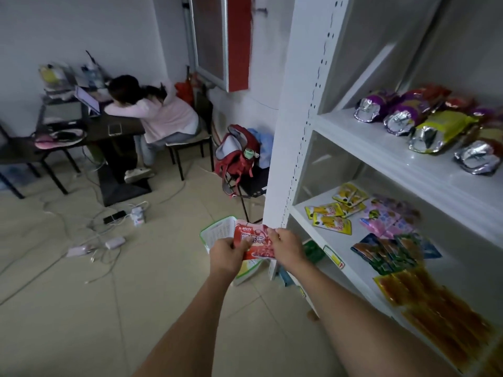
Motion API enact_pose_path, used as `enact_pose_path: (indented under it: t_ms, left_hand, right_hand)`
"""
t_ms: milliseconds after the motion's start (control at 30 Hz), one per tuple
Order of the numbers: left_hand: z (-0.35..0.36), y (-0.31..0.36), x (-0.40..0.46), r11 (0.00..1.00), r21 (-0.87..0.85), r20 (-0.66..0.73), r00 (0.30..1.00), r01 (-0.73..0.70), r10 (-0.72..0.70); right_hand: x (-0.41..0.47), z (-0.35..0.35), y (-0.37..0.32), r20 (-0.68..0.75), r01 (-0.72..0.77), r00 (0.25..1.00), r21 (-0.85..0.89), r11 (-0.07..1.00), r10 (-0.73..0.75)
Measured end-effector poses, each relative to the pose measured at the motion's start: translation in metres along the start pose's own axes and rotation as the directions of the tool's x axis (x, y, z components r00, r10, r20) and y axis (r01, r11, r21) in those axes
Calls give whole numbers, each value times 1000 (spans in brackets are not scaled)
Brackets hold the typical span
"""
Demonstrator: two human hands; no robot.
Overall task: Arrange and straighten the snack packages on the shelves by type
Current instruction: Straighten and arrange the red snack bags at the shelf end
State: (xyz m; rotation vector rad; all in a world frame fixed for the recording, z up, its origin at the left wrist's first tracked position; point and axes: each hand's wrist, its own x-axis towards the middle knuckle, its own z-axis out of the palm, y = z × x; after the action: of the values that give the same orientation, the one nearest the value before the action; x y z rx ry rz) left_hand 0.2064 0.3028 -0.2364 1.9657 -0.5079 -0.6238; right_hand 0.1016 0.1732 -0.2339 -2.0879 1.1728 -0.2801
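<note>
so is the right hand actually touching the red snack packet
Touching. The head view shows the right hand with its fingers curled over the right edge of the red snack packet, while the left hand grips its left side.

A red snack packet (254, 242) bearing white lettering and a pink-and-white fruit picture is held before a white metal shelf unit (296, 131). The upper shelf carries purple-and-silver foil bags (373, 106) and a yellow-and-silver bag (438, 130); below lie yellow sachets (332, 220), pink patterned packets (386, 219), dark blue-and-green packets (389, 253) and translucent orange packets (435, 308). A green-rimmed white basket (217, 231) sits on beige floor tiles (81, 308), beyond it a red backpack (236, 153), perhaps grey-lined.
</note>
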Motion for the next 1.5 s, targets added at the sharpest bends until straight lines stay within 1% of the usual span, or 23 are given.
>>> enact_pose_path:
  t_ms: [100, 200, 400, 500, 567, 633, 733, 833, 933, 1100, 1233, 1333, 1400, 1500]
  left_hand:
    - [-7, 0, 31, 999, 1, -20, 999, 51, -51]
    - [-18, 0, 59, 996, 0, -54, 995, 88, -87]
    - [-42, -17, 115, 985, -26, -66, 983, 168, -169]
    - [-53, -25, 151, 986, -37, -41, 985, 164, -166]
    - [-60, -24, 177, 988, -13, -32, 987, 155, -155]
    - [-65, -26, 206, 988, 34, -20, 989, 148, -148]
    - [-62, -29, 240, 983, 52, 7, 984, 177, -177]
    - [-51, -29, 272, 978, 71, 59, 978, 194, -198]
    - [-33, -26, 309, 973, 54, 87, 970, 224, -228]
    - [-15, -20, 358, 952, -47, 55, 953, 302, -299]
    - [-14, -33, 387, 899, -148, 94, 911, 413, -402]
    - [-15, -52, 413, 789, -308, 185, 847, 531, -498]
    - [-15, -59, 433, 726, -373, 249, 816, 578, -522]
    - [-13, -75, 463, 697, -364, 334, 785, 618, -522]
  right_hand:
    - [34, 11, -14, 19, 25, 1000, -15, 1000, -24]
    - [64, 28, -26, 63, 33, 997, 14, 999, -34]
    - [116, 66, -53, 151, 33, 988, -13, 999, -31]
    - [146, 86, -65, 174, -7, 985, 28, 1000, 2]
    - [168, 94, -78, 185, -30, 982, 39, 999, 22]
    - [189, 101, -87, 171, -41, 985, 45, 998, 33]
    - [213, 107, -90, 161, -73, 985, 57, 996, 63]
    - [241, 113, -80, 181, -170, 972, 90, 981, 151]
    - [275, 116, -69, 184, -237, 960, 131, 963, 211]
    - [333, 118, -68, 215, -312, 938, 190, 931, 271]
    - [362, 139, -63, 231, -328, 929, 159, 931, 288]
    - [377, 162, -60, 278, -308, 919, 72, 949, 278]
    - [388, 173, -61, 287, -351, 905, 86, 932, 314]
    - [406, 190, -51, 274, -453, 870, 119, 883, 410]
